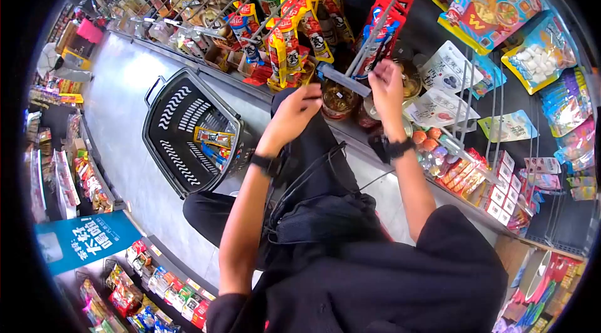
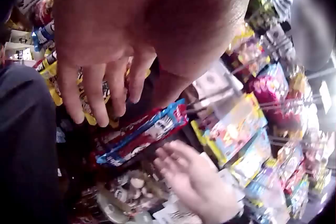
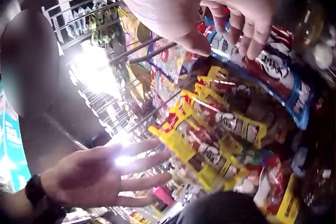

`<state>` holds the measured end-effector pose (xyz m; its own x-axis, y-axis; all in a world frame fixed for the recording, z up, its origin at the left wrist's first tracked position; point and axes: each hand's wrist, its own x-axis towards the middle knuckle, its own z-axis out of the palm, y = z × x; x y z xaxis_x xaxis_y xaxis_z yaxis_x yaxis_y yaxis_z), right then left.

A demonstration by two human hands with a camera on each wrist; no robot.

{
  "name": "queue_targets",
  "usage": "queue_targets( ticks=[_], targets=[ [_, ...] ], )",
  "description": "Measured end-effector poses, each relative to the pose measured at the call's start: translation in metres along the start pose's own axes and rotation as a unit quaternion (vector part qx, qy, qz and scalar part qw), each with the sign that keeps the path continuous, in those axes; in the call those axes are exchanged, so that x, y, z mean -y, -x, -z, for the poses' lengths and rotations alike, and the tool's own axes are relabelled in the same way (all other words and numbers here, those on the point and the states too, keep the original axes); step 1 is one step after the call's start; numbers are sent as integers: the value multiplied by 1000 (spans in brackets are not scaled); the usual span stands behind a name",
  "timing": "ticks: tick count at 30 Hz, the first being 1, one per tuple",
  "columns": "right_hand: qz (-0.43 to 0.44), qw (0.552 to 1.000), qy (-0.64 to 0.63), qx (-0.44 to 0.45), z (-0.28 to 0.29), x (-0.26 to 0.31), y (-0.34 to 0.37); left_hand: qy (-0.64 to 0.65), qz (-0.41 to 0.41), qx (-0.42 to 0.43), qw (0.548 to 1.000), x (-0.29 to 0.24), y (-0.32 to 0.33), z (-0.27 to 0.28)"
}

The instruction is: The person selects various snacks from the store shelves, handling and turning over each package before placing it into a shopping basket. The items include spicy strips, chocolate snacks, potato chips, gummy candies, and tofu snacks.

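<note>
I seemed to be at the reaching stage at the rack, both hands empty: my left hand (image 1: 293,117) was open with its fingers spread, my right (image 1: 387,92) open with its fingers loosely bent, though I couldn't tell whether it touched anything. The red-and-blue packets (image 1: 383,32) hung just beyond my right hand at twelve o'clock, and farther off at about half past one from my left; the next move, I judged, called for a pinch on one packet.
</note>
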<state>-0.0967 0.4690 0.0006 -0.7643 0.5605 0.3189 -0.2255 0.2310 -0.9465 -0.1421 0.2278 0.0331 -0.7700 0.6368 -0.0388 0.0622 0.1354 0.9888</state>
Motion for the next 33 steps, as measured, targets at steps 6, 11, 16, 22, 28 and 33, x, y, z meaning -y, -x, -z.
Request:
queue_targets(
  ticks=[6,11,16,22,28,33],
  targets=[
    [95,991,58,-73,-1,-5,-69,-222,-192,-59,954,44,-95,-51],
    [44,997,65,-19,-1,7,-72,-246,-165,-84,952,-9,-115,-81],
    [101,990,94,-5,-2,17,-68,-193,-148,-94,965,-8,-115,-79],
    [135,986,89,42,-1,46,-41,-185,-167,-105,963,-9,-93,-87],
    [121,979,144,83,0,76,24,-95,-64,-72,991,8,-24,-93],
    [38,987,62,144,-5,99,53,2,-5,-110,994,-3,43,-103]
  ],
)
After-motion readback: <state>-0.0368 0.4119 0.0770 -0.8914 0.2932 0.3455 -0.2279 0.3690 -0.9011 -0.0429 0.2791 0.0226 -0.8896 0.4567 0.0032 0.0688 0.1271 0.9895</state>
